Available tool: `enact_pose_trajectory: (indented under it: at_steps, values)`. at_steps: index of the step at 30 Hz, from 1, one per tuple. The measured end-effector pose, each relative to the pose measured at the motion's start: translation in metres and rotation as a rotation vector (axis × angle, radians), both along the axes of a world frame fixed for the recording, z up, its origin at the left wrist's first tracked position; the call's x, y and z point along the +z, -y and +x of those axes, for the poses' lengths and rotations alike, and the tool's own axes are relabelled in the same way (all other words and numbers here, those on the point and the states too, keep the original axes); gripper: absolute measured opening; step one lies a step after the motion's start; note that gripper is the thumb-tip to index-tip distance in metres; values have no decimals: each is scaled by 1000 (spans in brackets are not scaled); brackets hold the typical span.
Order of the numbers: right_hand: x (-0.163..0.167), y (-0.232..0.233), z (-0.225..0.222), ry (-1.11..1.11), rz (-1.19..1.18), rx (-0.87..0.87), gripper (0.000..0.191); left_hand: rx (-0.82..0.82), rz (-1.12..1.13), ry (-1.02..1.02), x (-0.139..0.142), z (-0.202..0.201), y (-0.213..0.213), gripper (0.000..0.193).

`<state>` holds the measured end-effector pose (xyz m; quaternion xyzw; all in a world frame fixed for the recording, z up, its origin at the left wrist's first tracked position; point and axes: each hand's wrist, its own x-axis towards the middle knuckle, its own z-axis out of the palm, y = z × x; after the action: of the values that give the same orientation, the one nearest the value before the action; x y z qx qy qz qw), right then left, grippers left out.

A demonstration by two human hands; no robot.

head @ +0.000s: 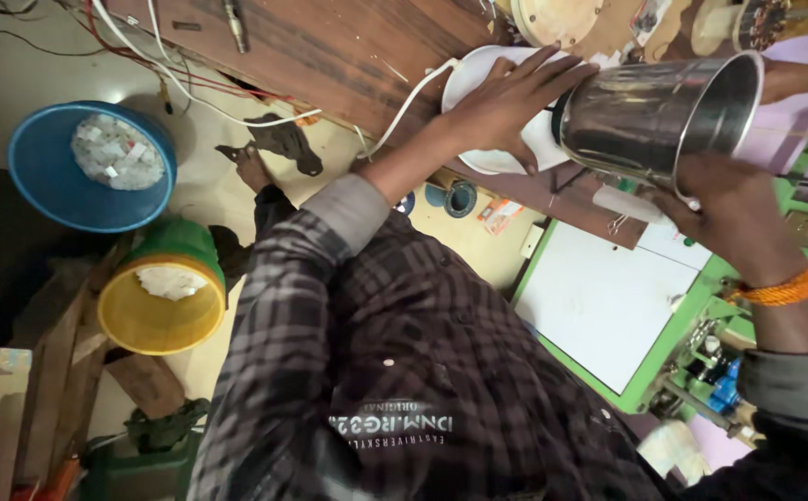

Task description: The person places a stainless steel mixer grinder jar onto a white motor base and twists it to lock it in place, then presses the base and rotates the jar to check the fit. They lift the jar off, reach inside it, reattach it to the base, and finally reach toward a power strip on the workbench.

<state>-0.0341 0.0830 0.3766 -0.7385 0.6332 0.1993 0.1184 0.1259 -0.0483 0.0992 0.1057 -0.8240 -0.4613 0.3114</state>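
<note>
A: What is each hand doing, and on what?

B: The left hand [506,102] is lying flat, fingers spread wide, on a white appliance base [478,111] of smooth rounded plastic. A white cord [404,107] is running from the base, just left of the wrist, across the brown wooden bench [348,46]. The right hand [729,209] is closing around the rim of a steel jar [654,111], gripping it from below.

A: What is the jar made of, and how is it shaped?

B: It is polished metal with a mirror-like, faintly streaked surface. It is a tapering cylinder, widening toward the rim.

A: Which way is it pointing?

B: It is lying tilted, nearly on its side. Its long axis is running from the narrow bottom, which is resting against the base beside the left fingertips, out to the open mouth at the right hand. The mouth is facing right and slightly downward.

A: What surrounds the hands?

B: An orange thread band [780,289] is circling the right wrist. Below the right hand a white panel in a green frame [608,297] is lying flat. Well left of the left arm are standing a blue tub [51,190] and a yellow bucket [148,320], both holding pale scraps.
</note>
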Motion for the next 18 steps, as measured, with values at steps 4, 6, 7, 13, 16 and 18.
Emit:
enact_pose_trajectory:
  at_steps: [4,6,7,13,16,18]
  values:
    - [-20,-13,-14,193,23,-33,24,-59,4,-134,-15,-12,7,149]
    - [-25,-16,-16,170,-24,-56,17,-19,-1,-83,-26,-15,6,145]
    - [-27,-16,-13,155,-51,-67,15,1,-7,-60,-30,-16,6,143]
    - [-74,-13,23,32,-361,-417,34,50,-12,-39,-44,-31,-2,141]
    - [-76,-7,33,168,-473,-460,32,67,6,-102,-42,-31,-2,139]
    - [-61,-3,28,417,-315,-575,26,-8,37,-50,-38,-25,1,136]
